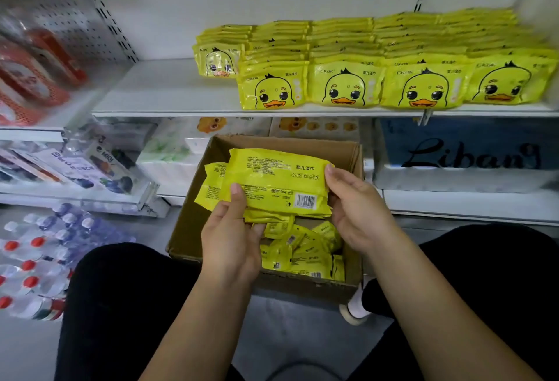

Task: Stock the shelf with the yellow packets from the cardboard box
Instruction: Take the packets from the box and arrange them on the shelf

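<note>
Black-trousered knees (121, 305) frame the scene. The person crouches low, so the cardboard box (187, 229) sits between them within easy reach. Both hands grasp a stack of yellow packets (272, 181) just above the box. The left hand (230, 241) pinches its near-left corner, thumb on top and fingers beneath. The right hand (357, 208) curls around the right end, seemingly squaring the edges so the stack goes up as one. The packets are flat pouches of crinkly, glossy film, with printed backs and a barcode facing up. Loose packets (302, 253) lie jumbled in the box's bottom. On the white metal shelf (169, 90) above, shelved packets (348, 87) stand in tight rows, duck faces forward. Bare space remains at the left, probably where this stack belongs.
</note>
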The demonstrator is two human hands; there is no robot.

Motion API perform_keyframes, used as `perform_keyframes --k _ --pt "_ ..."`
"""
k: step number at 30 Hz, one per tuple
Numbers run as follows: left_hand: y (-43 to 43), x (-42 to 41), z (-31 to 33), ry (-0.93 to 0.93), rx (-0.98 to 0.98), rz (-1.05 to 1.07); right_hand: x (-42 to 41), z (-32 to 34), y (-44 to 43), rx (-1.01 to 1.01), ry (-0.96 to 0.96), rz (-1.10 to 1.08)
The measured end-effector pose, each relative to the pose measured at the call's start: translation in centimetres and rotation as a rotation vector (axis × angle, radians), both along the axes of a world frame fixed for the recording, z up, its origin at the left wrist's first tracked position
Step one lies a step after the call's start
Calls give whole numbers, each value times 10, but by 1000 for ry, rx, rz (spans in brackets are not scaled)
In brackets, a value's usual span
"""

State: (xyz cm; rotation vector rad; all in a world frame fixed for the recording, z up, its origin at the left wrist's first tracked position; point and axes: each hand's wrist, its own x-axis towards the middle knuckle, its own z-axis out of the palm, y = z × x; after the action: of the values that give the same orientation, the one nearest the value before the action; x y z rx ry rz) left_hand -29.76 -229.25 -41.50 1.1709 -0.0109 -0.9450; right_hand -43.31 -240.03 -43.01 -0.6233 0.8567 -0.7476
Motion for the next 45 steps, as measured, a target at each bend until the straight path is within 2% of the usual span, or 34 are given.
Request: perform_keyframes --k 4,9,15,20,25,30,34,37,39,41,43,45 --pt "4 10 2 -53 13 -32 6 2 -4 -116 121 -51" --pt "10 17 10 -276 108 -89 5 2 -10 -276 256 25" --pt "14 36 10 -523 243 -145 3 1 -14 -346 296 138" --pt "19 42 15 -537 293 -197 2 3 -14 -450 321 207" --pt "21 36 17 -522 326 -101 2 5 -10 -484 363 238" --pt "21 42 5 -600 237 4 2 3 -8 -510 418 204" --pt "15 41 14 -492 164 44 3 5 -9 -497 397 162" --pt "10 36 17 -387 152 49 6 9 -9 -372 298 121" --pt "8 32 21 -301 127 65 6 12 -8 -221 161 177" --pt "7 31 23 -244 92 67 7 15 -5 -142 119 302" --pt "6 31 24 -202 63 80 8 12 -2 -154 124 334" --pt "7 34 20 -181 52 77 11 10 1 -181 134 275"
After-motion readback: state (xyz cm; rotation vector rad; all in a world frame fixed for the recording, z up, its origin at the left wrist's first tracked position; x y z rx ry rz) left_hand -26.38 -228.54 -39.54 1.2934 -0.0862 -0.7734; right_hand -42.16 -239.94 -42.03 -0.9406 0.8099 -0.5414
